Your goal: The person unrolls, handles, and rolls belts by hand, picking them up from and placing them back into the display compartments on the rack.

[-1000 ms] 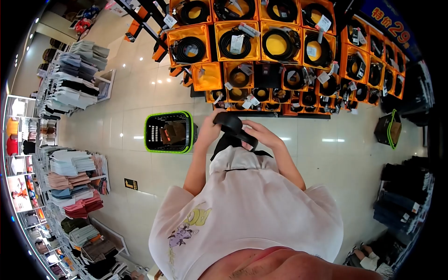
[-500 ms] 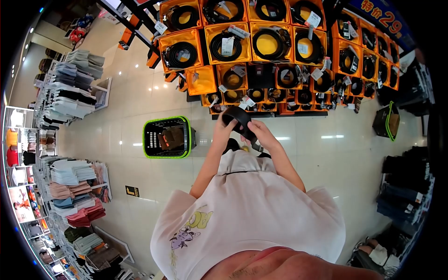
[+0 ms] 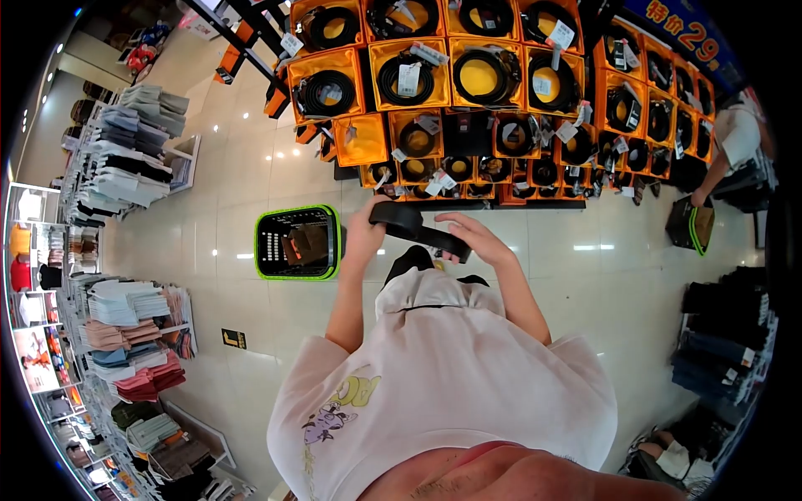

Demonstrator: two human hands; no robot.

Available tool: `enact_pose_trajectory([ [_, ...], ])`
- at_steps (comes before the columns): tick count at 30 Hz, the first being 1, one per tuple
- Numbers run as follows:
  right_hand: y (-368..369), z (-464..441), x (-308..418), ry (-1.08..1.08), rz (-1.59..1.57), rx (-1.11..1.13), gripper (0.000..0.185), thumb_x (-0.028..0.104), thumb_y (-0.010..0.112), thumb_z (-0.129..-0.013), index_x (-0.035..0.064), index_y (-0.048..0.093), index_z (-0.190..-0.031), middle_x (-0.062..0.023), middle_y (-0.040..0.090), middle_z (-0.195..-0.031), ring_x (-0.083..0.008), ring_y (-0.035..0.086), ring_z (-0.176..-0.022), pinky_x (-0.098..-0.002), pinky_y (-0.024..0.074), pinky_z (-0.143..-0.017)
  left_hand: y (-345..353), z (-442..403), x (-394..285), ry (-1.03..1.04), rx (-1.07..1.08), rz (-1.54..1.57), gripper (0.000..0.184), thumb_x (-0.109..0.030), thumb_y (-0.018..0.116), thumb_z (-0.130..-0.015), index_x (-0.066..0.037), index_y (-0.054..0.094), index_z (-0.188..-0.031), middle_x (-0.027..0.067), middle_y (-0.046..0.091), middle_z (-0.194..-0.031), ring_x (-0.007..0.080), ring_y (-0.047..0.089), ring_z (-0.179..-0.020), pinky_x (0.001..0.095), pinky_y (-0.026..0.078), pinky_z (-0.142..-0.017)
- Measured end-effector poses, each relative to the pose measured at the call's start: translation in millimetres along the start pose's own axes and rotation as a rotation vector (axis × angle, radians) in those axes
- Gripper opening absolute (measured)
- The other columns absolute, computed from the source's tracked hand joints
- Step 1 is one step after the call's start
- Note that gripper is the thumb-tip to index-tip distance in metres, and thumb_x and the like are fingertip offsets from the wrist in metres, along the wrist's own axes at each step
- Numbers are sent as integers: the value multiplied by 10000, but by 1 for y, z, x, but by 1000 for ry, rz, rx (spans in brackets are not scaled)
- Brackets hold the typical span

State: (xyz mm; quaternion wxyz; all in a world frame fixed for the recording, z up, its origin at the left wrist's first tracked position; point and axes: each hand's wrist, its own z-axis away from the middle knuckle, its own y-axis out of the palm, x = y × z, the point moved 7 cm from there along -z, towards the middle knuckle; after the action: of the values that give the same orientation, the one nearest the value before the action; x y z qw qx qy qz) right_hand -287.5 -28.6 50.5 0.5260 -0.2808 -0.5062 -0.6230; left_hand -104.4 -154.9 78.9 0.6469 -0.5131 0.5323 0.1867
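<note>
A black belt [image 3: 399, 220], partly coiled, hangs between my two hands in front of my waist. My left hand [image 3: 365, 231] has its fingers wrapped round the coiled part. On the other side, my right hand [image 3: 478, 241] holds the loose end, with the index finger stretched along its top and the other fingers partly behind the belt. Beyond my hands, a rack of coiled belts in orange boxes [image 3: 361, 140] fills the top; one box in the lower row has no belt in it.
A black basket with a green rim [image 3: 261, 242] stands on the floor at left, with brown items inside. Clothes racks [image 3: 134, 301] line the left side, dark clothes [image 3: 710, 359] the right. At far right a person [image 3: 735, 138] touches another green-rimmed basket [image 3: 706, 238].
My hands have moved apart, and the belt is stretched out between them. A person has come into view at the far right, with a hand at the basket there.
</note>
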Motion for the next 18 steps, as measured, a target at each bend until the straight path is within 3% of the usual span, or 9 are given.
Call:
enact_pose_trajectory([
  [3, -6, 8, 10, 30, -14, -45, 336, 257, 470, -1012, 62, 509, -1282, -78, 643, -684, -99, 558, -493, -224, 430, -466, -15, 3, -9, 10, -4, -304, 407, 59, 578, -706, -124, 619, -1067, 154, 667, -931, 397, 611, -885, 450, 497, -728],
  [6, 0, -6, -3, 30, 39, -72, 352, 266, 489, -1006, 56, 508, -1288, -74, 623, -650, -96, 531, -470, -224, 405, -443, -4, 11, -19, 193, -51, -437, 425, 48, 600, -688, -140, 628, -1069, 108, 645, -1026, 367, 623, -893, 438, 509, -723],
  [7, 11, -8, -2, 67, 81, -73, 382, 297, 521, -992, 52, 518, -1285, -62, 605, -628, -92, 501, -451, -226, 393, -432, 8, 16, -15, 99, 24, -531, 448, 40, 623, -667, -151, 631, -1072, 62, 608, -1115, 343, 628, -913, 427, 516, -729],
  [10, 37, -21, -24, 103, 212, -49, 405, 372, 560, -970, 58, 567, -1226, -39, 594, -624, -87, 484, -441, -221, 386, -433, 33, 27, -30, 165, 13, -548, 436, 33, 635, -641, -127, 658, -1045, 40, 603, -1086, 302, 630, -889, 406, 517, -732],
  [11, 40, -24, -36, 172, 179, -33, 379, 383, 566, -968, 53, 584, -1153, -43, 604, -636, -81, 501, -461, -223, 385, -427, 37, 32, -37, 276, -17, -578, 438, 30, 632, -630, -107, 669, -1044, 42, 605, -1059, 281, 616, -905, 393, 512, -752],
  [14, 41, -26, -51, 138, 12, -27, 371, 394, 577, -963, 43, 585, -1083, -46, 614, -649, -76, 516, -485, -224, 388, -426, 29, 32, -48, 317, -82, -466, 498, 39, 615, -615, -97, 654, -1092, 56, 607, -1037, 294, 597, -928, 405, 505, -770],
  [15, 41, -24, -46, 129, 37, -36, 362, 383, 578, -965, 34, 583, -1060, -48, 622, -658, -79, 530, -503, -227, 404, -440, 22, 31, -47, 252, -102, -385, 528, 78, 591, -662, -73, 619, -1167, 104, 650, -1082, 312, 642, -962, 383, 515, -816],
  [18, 38, -19, -34, 75, 50, -60, 334, 346, 562, -980, 29, 569, -1084, -55, 631, -676, -83, 530, -500, -226, 424, -461, 18, 26, -3, 3, -122, 68, 474, 59, 597, -757, -39, 573, -1220, 132, 656, -1124, 253, 643, -1026, 358, 499, -871],
])
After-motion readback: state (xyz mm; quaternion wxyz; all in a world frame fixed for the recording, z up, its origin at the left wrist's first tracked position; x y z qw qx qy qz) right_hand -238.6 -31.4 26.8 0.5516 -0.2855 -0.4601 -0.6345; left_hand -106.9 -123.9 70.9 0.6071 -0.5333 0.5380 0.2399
